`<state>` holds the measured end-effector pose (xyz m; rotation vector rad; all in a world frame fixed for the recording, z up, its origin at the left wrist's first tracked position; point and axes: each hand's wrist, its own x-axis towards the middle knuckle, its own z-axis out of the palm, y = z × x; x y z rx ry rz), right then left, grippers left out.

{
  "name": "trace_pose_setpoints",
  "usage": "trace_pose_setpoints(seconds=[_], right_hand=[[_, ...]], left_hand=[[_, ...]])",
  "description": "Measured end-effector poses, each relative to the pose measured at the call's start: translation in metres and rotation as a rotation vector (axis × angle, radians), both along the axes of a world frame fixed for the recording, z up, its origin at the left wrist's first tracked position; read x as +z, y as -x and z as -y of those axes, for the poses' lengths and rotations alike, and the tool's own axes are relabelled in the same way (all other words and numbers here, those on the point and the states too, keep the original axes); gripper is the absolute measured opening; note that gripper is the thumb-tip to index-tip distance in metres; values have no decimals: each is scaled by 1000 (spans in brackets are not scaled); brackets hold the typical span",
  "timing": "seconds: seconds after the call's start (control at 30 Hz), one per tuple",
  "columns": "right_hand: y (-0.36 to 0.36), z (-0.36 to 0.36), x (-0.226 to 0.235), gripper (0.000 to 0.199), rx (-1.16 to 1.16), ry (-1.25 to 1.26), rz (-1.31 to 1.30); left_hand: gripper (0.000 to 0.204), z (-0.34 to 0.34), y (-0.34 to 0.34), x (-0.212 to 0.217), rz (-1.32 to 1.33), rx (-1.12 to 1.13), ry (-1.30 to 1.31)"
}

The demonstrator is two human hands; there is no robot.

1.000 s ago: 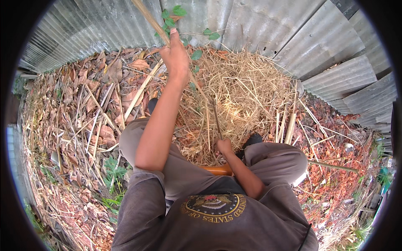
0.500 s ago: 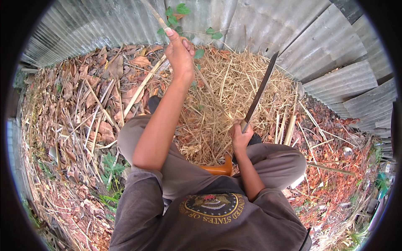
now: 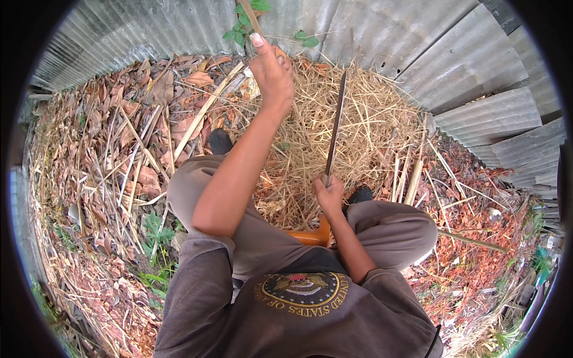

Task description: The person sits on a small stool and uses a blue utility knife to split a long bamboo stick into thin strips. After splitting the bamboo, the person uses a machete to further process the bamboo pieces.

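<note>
My left hand (image 3: 273,77) is stretched far out at the top, closed around a thin tan wooden or bamboo strip (image 3: 250,16), with the thumb lying along it. The strip runs up past the view's edge, and its part below the fist is hard to make out. Nearer my body, my right hand (image 3: 329,194) grips a machete (image 3: 338,118). Its long dark blade points up and away, turned so that it looks narrow, above a pile of pale shavings (image 3: 385,122). The fingers cover the machete's handle.
An orange plastic seat (image 3: 309,237) shows between my bent legs. Corrugated metal sheets (image 3: 358,36) wall off the far side, with a green-leaved plant (image 3: 239,30) against them. Dry leaves (image 3: 152,89) and cut strips (image 3: 206,110) cover the left ground; a bamboo piece (image 3: 413,182) lies at right.
My left hand has moved slightly up and right with the strip. My right hand has shifted left and a little down, and the machete blade has swung left, now more upright and narrower in view.
</note>
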<state>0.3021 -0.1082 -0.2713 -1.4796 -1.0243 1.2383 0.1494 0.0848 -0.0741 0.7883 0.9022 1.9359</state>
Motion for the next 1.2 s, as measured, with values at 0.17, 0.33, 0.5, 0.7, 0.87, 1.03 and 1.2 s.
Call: trace_pose_setpoints(seconds=[0.17,0.33,0.5,0.7,0.87,1.03,1.2], right_hand=[[8,3,1,25,32,278,61],[9,3,30,27,15,26,141],[18,29,16,25,-20,-121,37],[12,44,-80,20,78,354,388],[2,21,-45,11,47,654,-330],[-2,8,-20,9,-3,700,-502],[-2,10,-21,12,4,676,-322]], left_hand=[[65,2,2,-17,-46,36,33],[65,0,0,-23,-63,84,49],[68,-2,-2,-17,-115,127,57],[69,-2,-1,-1,-230,149,19],[68,0,4,-16,-150,122,25],[59,4,-3,-33,-2,-88,-9],[55,1,-6,-72,-308,-158,251]])
